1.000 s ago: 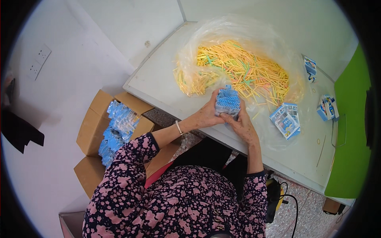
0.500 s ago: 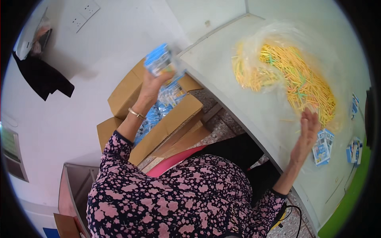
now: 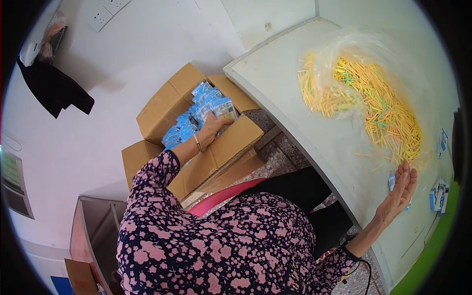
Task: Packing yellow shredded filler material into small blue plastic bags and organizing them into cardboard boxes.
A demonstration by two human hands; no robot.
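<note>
My left hand (image 3: 210, 129) reaches down into an open cardboard box (image 3: 164, 105) on the floor to my left. Its fingers are closed around a bundle of blue and white packets (image 3: 225, 109), which rests on the several packets (image 3: 184, 127) filling the box. My right hand (image 3: 400, 189) hovers open, fingers spread, over the pale table (image 3: 295, 113) at my right. It holds nothing and sits just beside a single blue packet (image 3: 392, 180). A heap of yellow sticks (image 3: 378, 105), with a few green ones, lies on clear plastic further back on the table.
More blue packets (image 3: 437, 197) lie near the table's right edge by a green surface (image 3: 432, 268). A second cardboard box (image 3: 135, 160) stands beside the first. A dark garment (image 3: 54, 88) lies on the white floor, and a wooden shelf unit (image 3: 93, 231) stands at lower left.
My left hand has carried the bundle of packets from the table, up over the box, and down into it. My right hand let go of the bundle and stays open over the table.
</note>
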